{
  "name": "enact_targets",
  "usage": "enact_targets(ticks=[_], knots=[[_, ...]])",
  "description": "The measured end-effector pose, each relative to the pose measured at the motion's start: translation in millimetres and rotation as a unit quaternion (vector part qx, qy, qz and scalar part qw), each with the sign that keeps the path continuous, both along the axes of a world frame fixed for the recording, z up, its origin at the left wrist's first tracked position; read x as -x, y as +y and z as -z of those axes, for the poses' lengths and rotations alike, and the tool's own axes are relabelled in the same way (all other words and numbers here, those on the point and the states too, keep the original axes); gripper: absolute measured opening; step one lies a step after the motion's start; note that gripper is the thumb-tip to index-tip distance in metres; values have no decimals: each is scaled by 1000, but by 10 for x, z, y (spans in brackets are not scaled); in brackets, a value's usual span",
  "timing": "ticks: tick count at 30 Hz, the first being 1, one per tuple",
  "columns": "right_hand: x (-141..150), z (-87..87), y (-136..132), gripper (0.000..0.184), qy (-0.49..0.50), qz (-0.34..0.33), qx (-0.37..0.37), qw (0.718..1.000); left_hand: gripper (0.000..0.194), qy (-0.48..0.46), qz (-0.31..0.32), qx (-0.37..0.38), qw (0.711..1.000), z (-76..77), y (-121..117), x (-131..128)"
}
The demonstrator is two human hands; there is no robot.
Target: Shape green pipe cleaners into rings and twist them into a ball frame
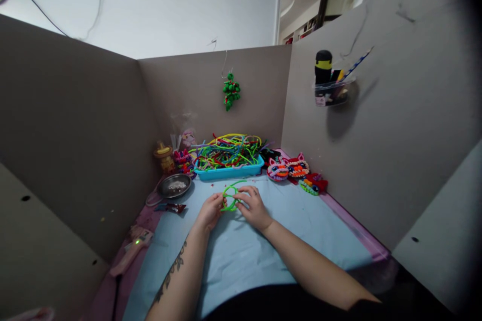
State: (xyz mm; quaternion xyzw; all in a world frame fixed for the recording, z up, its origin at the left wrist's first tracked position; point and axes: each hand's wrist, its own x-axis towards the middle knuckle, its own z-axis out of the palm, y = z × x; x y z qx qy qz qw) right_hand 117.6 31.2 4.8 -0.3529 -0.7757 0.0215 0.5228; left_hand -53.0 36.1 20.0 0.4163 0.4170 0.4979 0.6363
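Bright green pipe cleaners, bent into loops, are held up between my two hands over the blue cloth. My left hand pinches them at their left side. On the right side, my right hand has its thumb and fingertips closed on the green loops. One free end sticks up toward the tray behind. How many pieces make up the loops is too small to tell.
Beyond my hands stands a blue tray heaped with coloured pipe cleaners. Finished fuzzy figures sit right of it. At left are a metal dish, pliers-like tool and pink glue gun. Grey partitions enclose the table.
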Motion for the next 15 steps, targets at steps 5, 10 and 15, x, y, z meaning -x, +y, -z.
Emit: enact_targets(ticks=[5,10,15], knots=[[30,-20,-53,14,-49,-4,-12,999,33,34,3,-20,999,53,18,1],[52,-8,-33,10,-34,39,6,999,38,9,42,-34,999,38,-2,-11],[33,33,26,10,-72,81,-1,994,46,21,97,-92,991,33,-24,-29]])
